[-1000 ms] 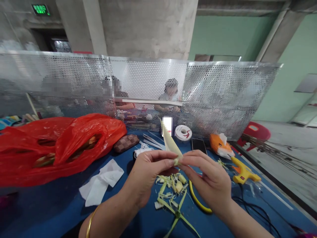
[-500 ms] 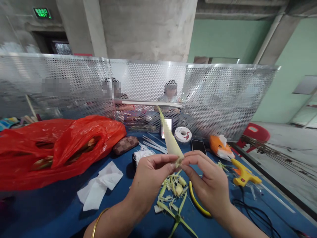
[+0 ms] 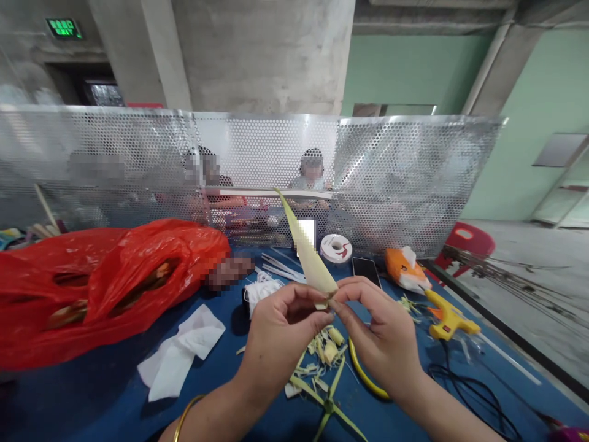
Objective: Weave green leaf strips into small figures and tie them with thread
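A long pale green husk leaf (image 3: 309, 256) points up and away, its tip leaning left and its wide base low. My left hand (image 3: 283, 331) pinches the base from the left between thumb and fingers. From the right, my right hand (image 3: 380, 328) grips the same base, fingertips almost touching those of the left. Cut yellow-green scraps (image 3: 329, 350) lie on the table under the hands. Below them is a star-shaped piece of green strips (image 3: 328, 406). A yellow curved handle (image 3: 363, 371) shows partly behind my right hand.
On the blue table (image 3: 92, 393) are a red plastic bag (image 3: 193, 245), white tissue (image 3: 184, 350), white cord (image 3: 262, 288), a ribbon spool (image 3: 336, 248), a phone (image 3: 366, 270), a tissue pack (image 3: 405, 270) and a yellow glue gun (image 3: 448, 316). People sit behind a perforated metal screen (image 3: 257, 144).
The leaf leans further left, and its base has turned slightly between my fingers. Both hands keep their pinch. The whole view has shifted a little.
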`<action>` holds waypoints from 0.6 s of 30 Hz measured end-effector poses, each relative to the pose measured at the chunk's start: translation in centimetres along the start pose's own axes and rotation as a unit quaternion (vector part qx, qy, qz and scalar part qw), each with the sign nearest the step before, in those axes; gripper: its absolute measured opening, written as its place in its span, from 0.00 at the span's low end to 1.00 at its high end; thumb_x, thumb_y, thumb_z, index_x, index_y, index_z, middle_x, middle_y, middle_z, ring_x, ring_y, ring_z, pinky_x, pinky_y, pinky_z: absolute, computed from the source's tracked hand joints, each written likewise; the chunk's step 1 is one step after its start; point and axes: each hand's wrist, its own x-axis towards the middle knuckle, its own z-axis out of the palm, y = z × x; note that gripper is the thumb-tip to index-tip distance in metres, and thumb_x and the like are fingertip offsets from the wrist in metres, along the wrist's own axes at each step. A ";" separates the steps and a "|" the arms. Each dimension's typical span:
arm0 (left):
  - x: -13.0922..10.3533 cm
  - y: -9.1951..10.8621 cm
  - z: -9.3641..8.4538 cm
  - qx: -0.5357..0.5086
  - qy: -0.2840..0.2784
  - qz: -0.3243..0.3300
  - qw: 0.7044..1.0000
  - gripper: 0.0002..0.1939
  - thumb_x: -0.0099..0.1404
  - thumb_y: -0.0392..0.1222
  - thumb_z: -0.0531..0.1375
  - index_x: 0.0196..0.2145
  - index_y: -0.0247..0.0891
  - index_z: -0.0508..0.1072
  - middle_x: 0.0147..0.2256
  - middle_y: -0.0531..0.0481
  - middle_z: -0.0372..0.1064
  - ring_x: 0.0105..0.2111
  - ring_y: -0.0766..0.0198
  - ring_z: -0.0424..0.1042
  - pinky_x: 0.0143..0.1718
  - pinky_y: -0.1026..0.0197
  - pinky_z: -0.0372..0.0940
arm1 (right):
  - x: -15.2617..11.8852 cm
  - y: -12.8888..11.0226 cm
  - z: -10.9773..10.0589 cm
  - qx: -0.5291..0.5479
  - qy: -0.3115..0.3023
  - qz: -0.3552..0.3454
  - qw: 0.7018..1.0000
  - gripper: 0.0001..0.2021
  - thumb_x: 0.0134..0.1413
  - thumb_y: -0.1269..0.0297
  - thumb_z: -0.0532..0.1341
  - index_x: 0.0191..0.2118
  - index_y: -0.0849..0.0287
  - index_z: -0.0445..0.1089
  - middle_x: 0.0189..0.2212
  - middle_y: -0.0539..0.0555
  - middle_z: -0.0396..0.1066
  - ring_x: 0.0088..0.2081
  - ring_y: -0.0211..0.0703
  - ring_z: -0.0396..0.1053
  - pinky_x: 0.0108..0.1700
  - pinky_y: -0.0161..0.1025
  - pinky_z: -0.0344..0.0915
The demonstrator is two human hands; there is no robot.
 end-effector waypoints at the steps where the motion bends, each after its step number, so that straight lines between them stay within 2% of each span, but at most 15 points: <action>1: 0.0 -0.1 0.0 0.002 0.001 0.007 1.000 0.08 0.47 0.33 0.69 0.27 0.37 0.74 0.26 0.55 0.74 0.27 0.69 0.72 0.31 0.69 0.65 | 0.0 0.0 0.0 0.002 0.001 -0.001 1.000 0.06 0.57 0.74 0.57 0.30 0.57 0.67 0.32 0.51 0.70 0.34 0.38 0.69 0.36 0.33 0.65; 5: 0.0 -0.4 0.0 0.019 0.010 0.030 0.999 0.08 0.49 0.36 0.68 0.24 0.36 0.71 0.23 0.56 0.71 0.25 0.72 0.69 0.29 0.70 0.63 | 0.1 -0.1 0.0 0.011 0.009 -0.006 1.000 0.06 0.56 0.74 0.58 0.30 0.57 0.67 0.32 0.51 0.70 0.34 0.37 0.69 0.36 0.32 0.65; 9: 0.0 -0.5 0.2 0.028 0.027 0.039 0.998 0.09 0.50 0.39 0.68 0.22 0.36 0.70 0.22 0.56 0.70 0.25 0.71 0.68 0.28 0.69 0.62 | 0.2 0.0 0.0 0.033 0.007 0.028 0.999 0.05 0.57 0.71 0.59 0.30 0.57 0.68 0.31 0.51 0.72 0.34 0.37 0.70 0.36 0.33 0.66; 15: -0.2 -0.4 0.5 -0.025 0.040 -0.012 0.999 0.12 0.50 0.40 0.68 0.24 0.37 0.67 0.24 0.52 0.75 0.28 0.66 0.73 0.32 0.66 0.65 | 0.0 -0.2 0.1 0.055 0.013 0.075 0.996 0.04 0.55 0.69 0.61 0.29 0.57 0.69 0.29 0.50 0.74 0.32 0.38 0.71 0.34 0.35 0.68; 18: -0.3 -0.3 0.4 -0.024 0.048 -0.017 0.998 0.13 0.52 0.40 0.68 0.29 0.39 0.65 0.24 0.53 0.76 0.28 0.65 0.74 0.31 0.67 0.64 | -0.1 -0.1 0.3 0.072 0.023 0.097 0.992 0.04 0.53 0.69 0.62 0.28 0.58 0.69 0.29 0.51 0.74 0.31 0.39 0.72 0.34 0.35 0.69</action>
